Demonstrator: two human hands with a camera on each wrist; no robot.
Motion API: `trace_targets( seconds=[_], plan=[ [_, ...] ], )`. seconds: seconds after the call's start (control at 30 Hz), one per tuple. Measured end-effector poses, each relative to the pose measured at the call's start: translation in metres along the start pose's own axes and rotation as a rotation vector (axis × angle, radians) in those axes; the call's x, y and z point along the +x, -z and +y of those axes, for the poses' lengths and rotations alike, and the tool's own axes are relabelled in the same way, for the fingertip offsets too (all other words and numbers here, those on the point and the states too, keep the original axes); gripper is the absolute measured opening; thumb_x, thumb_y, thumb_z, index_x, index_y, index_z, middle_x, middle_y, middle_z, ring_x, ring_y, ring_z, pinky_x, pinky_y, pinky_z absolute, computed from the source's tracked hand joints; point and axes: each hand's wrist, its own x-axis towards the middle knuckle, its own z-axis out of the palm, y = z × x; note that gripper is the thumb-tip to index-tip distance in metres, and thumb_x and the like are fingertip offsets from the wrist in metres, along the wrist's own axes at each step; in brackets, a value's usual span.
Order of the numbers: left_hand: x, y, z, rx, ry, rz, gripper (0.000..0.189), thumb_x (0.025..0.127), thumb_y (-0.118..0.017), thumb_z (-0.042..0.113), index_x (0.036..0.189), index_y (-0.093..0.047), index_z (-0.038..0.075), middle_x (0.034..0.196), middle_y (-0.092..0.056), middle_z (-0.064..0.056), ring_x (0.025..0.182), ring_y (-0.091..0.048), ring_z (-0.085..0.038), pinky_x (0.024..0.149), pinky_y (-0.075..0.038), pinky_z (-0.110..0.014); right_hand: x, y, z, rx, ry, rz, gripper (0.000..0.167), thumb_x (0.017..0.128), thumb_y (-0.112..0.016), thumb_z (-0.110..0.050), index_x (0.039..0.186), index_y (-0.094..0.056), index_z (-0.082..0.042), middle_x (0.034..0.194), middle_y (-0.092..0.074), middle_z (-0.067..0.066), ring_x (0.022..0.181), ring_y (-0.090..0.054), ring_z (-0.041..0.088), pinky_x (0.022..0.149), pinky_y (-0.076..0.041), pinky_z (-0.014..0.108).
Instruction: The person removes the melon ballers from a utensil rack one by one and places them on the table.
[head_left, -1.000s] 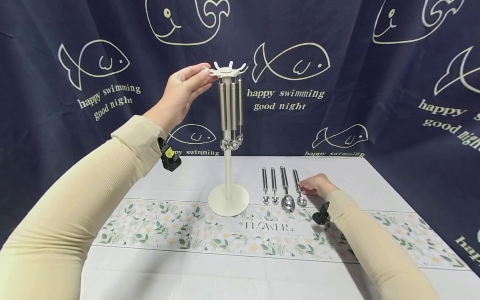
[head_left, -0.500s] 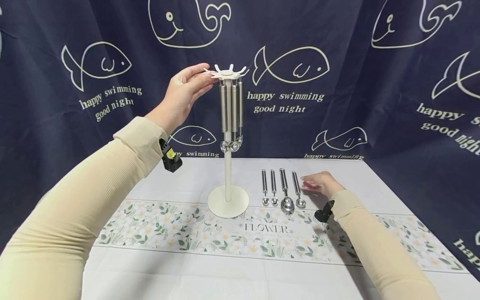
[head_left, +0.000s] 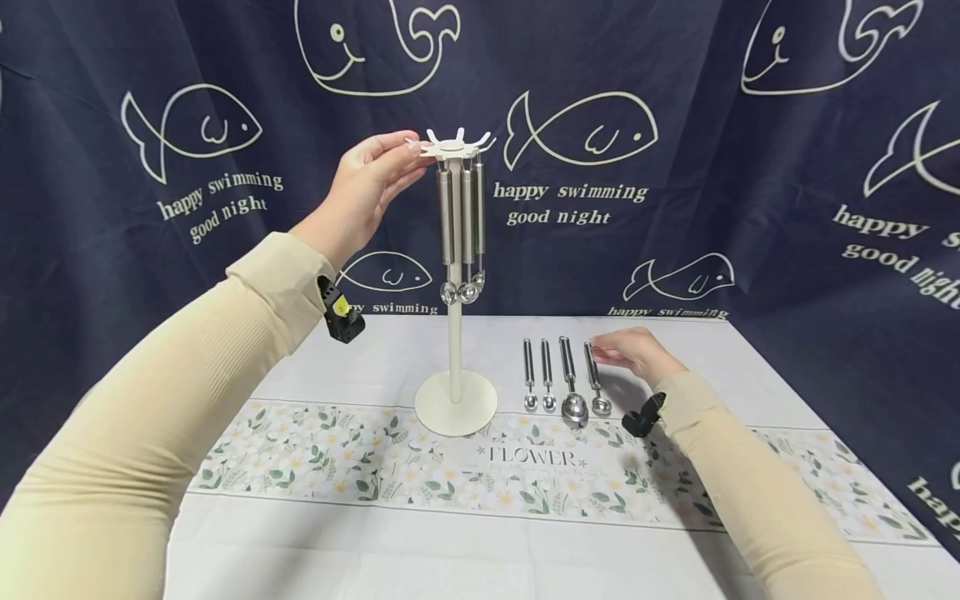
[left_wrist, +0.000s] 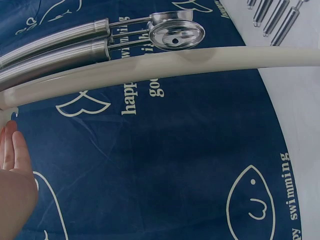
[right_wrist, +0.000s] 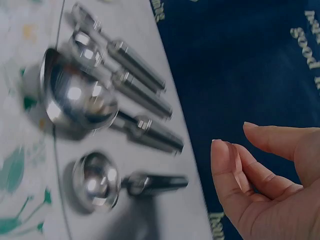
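Observation:
A cream utensil rack (head_left: 455,350) stands on the table, with several upturned hooks (head_left: 452,148) at its top. My left hand (head_left: 367,179) pinches a hook on the left side, thumb in front and fingers behind. Several steel melon ballers (head_left: 468,217) hang from the rack, bowls downward. On the table lie two small melon ballers (head_left: 527,362), a large scoop (head_left: 574,408) and a medium scoop (head_left: 601,405), handles pointing away. My right hand (head_left: 633,350) is at the medium scoop's handle end; in the right wrist view its thumb and fingers are spread apart, holding nothing.
The table has a white cloth (head_left: 337,542) with a floral band (head_left: 300,458) across it. Behind and to the right hangs a dark blue curtain (head_left: 420,217) with fish drawings. Both wrists wear a black camera mount (head_left: 643,417).
My right hand first draws right, away from the medium scoop, then moves back left to its handle end. The left hand stays at the rack's hook. The hanging melon ballers barely change.

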Motion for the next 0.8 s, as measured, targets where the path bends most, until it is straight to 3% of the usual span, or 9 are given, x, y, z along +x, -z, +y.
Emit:
trace_targets(
  seconds=[0.17, 0.33, 0.4, 0.47, 0.6, 0.67, 0.8],
  plan=[
    [-0.001, 0.002, -0.001, -0.024, -0.006, 0.004, 0.033, 0.093, -0.061, 0.003, 0.124, -0.05, -0.002, 0.122, -0.064, -0.014, 0.105, -0.066, -0.016, 0.104, -0.049, -0.025, -0.001, -0.015, -0.012, -0.009, 0.056, -0.05, 0.007, 0.092, -0.059, 0.004, 0.095, -0.064, 0.001, 0.071, -0.069, -0.003, 0.069, -0.069, 0.007, 0.082, -0.06, 0.025],
    [-0.002, 0.004, -0.004, -0.052, -0.02, 0.01, 0.027, 0.093, -0.062, 0.002, 0.118, -0.053, 0.0, 0.117, -0.066, -0.013, 0.1, -0.068, -0.014, 0.104, -0.049, -0.026, 0.002, -0.032, -0.024, -0.001, 0.079, -0.083, 0.034, 0.092, -0.058, 0.005, 0.123, -0.052, 0.016, 0.072, -0.068, -0.004, 0.07, -0.068, 0.007, 0.078, -0.06, 0.021],
    [-0.003, 0.004, -0.005, -0.056, -0.03, 0.005, 0.023, 0.093, -0.062, 0.002, 0.115, -0.054, 0.002, 0.114, -0.066, -0.011, 0.099, -0.068, -0.013, 0.104, -0.048, -0.026, 0.003, -0.039, -0.029, 0.019, 0.09, -0.089, 0.041, 0.092, -0.058, 0.006, 0.129, -0.047, 0.019, 0.073, -0.069, -0.003, 0.07, -0.069, 0.008, 0.078, -0.06, 0.021],
    [-0.003, 0.004, -0.006, -0.061, -0.041, -0.002, 0.021, 0.093, -0.061, 0.002, 0.113, -0.054, 0.003, 0.113, -0.066, -0.01, 0.099, -0.068, -0.014, 0.105, -0.048, -0.027, 0.003, -0.046, -0.036, 0.059, 0.099, -0.092, 0.036, 0.091, -0.059, 0.007, 0.124, -0.052, 0.016, 0.074, -0.069, -0.002, 0.072, -0.069, 0.009, 0.079, -0.06, 0.022],
    [-0.004, 0.003, -0.006, -0.067, -0.052, 0.003, 0.017, 0.093, -0.061, 0.002, 0.109, -0.054, 0.005, 0.11, -0.067, -0.009, 0.1, -0.068, -0.015, 0.105, -0.048, -0.028, 0.0, -0.061, -0.052, 0.102, 0.123, -0.098, 0.012, 0.089, -0.062, 0.007, 0.101, -0.065, 0.003, 0.081, -0.071, 0.002, 0.076, -0.07, 0.012, 0.081, -0.06, 0.023],
    [-0.004, 0.003, -0.006, -0.07, -0.051, 0.006, 0.016, 0.094, -0.06, 0.002, 0.108, -0.054, 0.005, 0.108, -0.067, -0.009, 0.099, -0.068, -0.015, 0.105, -0.048, -0.028, -0.003, -0.068, -0.061, 0.116, 0.136, -0.105, 0.008, 0.09, -0.062, 0.005, 0.094, -0.066, -0.001, 0.083, -0.071, 0.003, 0.08, -0.07, 0.014, 0.082, -0.06, 0.024],
    [-0.004, 0.001, -0.006, -0.063, -0.049, 0.008, 0.016, 0.094, -0.06, 0.002, 0.108, -0.054, 0.005, 0.107, -0.067, -0.008, 0.1, -0.068, -0.016, 0.104, -0.049, -0.028, -0.011, -0.082, -0.08, 0.159, 0.176, -0.134, 0.007, 0.09, -0.064, 0.002, 0.092, -0.067, -0.003, 0.084, -0.071, 0.005, 0.085, -0.069, 0.017, 0.084, -0.059, 0.025]
  ],
)
